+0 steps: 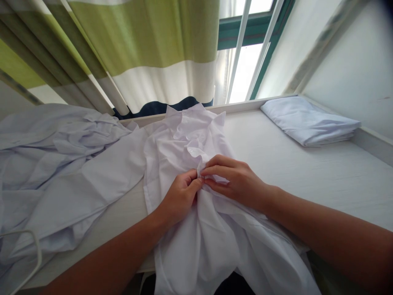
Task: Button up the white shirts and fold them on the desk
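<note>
A white shirt [172, 159] lies front up on the table, its collar at the far end and its lower part hanging over the near edge. At the middle of its front, my left hand [181, 191] pinches the cloth between thumb and fingers. My right hand [235, 178] meets it there from the right, fingertips closed on the same front edge. A small button [190, 150] shows on the raised edge just beyond my fingers. Whatever lies right between the fingertips is hidden.
A loose heap of white garments [61, 164] covers the left side of the table [322, 180]. At the far right corner lies a folded white shirt [307, 119]. A white cable [38, 250] loops at the lower left. Behind the table's raised rim hangs a green-and-white curtain [147, 37] beside a window.
</note>
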`<action>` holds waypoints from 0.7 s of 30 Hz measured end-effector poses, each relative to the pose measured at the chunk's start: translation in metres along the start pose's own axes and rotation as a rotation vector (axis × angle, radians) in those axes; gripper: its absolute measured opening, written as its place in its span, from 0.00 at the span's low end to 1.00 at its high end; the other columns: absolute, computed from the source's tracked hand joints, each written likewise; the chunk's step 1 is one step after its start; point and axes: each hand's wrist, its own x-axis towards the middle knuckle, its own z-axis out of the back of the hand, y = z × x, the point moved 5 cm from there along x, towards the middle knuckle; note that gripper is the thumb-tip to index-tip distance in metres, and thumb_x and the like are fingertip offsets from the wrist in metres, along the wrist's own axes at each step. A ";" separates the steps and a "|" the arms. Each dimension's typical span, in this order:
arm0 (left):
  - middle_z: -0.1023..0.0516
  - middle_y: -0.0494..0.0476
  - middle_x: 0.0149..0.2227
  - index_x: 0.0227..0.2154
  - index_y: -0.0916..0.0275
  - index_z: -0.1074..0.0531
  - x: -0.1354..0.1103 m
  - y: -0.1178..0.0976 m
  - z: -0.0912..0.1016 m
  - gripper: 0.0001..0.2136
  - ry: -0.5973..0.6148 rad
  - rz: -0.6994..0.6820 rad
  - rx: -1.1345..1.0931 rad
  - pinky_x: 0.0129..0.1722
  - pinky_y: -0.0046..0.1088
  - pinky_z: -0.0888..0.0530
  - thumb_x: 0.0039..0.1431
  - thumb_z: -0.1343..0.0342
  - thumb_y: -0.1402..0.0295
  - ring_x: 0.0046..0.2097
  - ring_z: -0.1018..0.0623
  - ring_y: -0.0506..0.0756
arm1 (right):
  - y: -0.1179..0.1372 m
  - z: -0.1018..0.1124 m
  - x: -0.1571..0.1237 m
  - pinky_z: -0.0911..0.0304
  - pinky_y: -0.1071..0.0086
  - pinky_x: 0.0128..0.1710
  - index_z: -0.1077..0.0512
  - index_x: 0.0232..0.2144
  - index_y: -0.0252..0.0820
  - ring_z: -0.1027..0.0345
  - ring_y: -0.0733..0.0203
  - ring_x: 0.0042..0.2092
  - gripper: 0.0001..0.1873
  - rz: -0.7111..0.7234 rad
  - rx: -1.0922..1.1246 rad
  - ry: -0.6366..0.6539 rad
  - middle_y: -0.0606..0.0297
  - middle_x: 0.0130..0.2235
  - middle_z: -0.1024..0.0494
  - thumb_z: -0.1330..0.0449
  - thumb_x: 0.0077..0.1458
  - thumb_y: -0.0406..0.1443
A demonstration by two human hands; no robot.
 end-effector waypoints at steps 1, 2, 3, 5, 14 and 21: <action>0.31 0.50 0.25 0.28 0.63 0.32 0.000 0.000 0.000 0.10 0.002 0.003 -0.004 0.24 0.26 0.42 0.61 0.44 0.62 0.25 0.37 0.48 | 0.000 0.000 0.000 0.28 0.68 0.41 0.23 0.42 0.43 0.26 0.61 0.40 0.07 0.003 0.011 -0.005 0.59 0.42 0.23 0.41 0.63 0.33; 0.31 0.50 0.25 0.29 0.63 0.31 0.000 0.000 0.000 0.10 0.003 0.004 -0.006 0.24 0.26 0.41 0.61 0.44 0.62 0.25 0.36 0.48 | 0.000 0.000 0.000 0.28 0.68 0.42 0.23 0.42 0.43 0.26 0.61 0.41 0.07 0.005 0.020 -0.011 0.59 0.42 0.23 0.41 0.64 0.34; 0.31 0.50 0.25 0.29 0.63 0.30 0.000 0.000 0.000 0.09 0.004 0.004 -0.008 0.25 0.26 0.41 0.61 0.44 0.62 0.25 0.36 0.49 | 0.000 0.000 0.000 0.28 0.67 0.42 0.22 0.41 0.43 0.26 0.61 0.41 0.07 0.005 0.026 -0.016 0.59 0.42 0.23 0.41 0.64 0.34; 0.29 0.51 0.26 0.32 0.64 0.28 -0.001 -0.001 -0.001 0.08 0.016 -0.005 -0.019 0.27 0.26 0.38 0.61 0.44 0.63 0.27 0.34 0.49 | -0.001 0.000 0.000 0.28 0.67 0.42 0.22 0.41 0.43 0.26 0.61 0.41 0.08 0.001 0.028 -0.028 0.59 0.42 0.23 0.41 0.64 0.34; 0.21 0.58 0.43 0.45 0.63 0.26 -0.002 -0.008 -0.006 0.13 0.071 -0.101 0.079 0.46 0.32 0.29 0.68 0.49 0.61 0.46 0.24 0.57 | -0.003 -0.001 -0.001 0.27 0.68 0.41 0.21 0.41 0.42 0.25 0.61 0.40 0.07 -0.029 0.009 -0.052 0.60 0.41 0.22 0.38 0.62 0.33; 0.24 0.60 0.51 0.51 0.62 0.29 -0.005 -0.006 -0.006 0.15 0.035 -0.147 0.156 0.54 0.36 0.31 0.71 0.53 0.60 0.52 0.26 0.59 | -0.003 0.002 0.000 0.27 0.68 0.42 0.21 0.42 0.43 0.24 0.61 0.39 0.08 -0.011 0.022 -0.096 0.60 0.40 0.22 0.35 0.60 0.35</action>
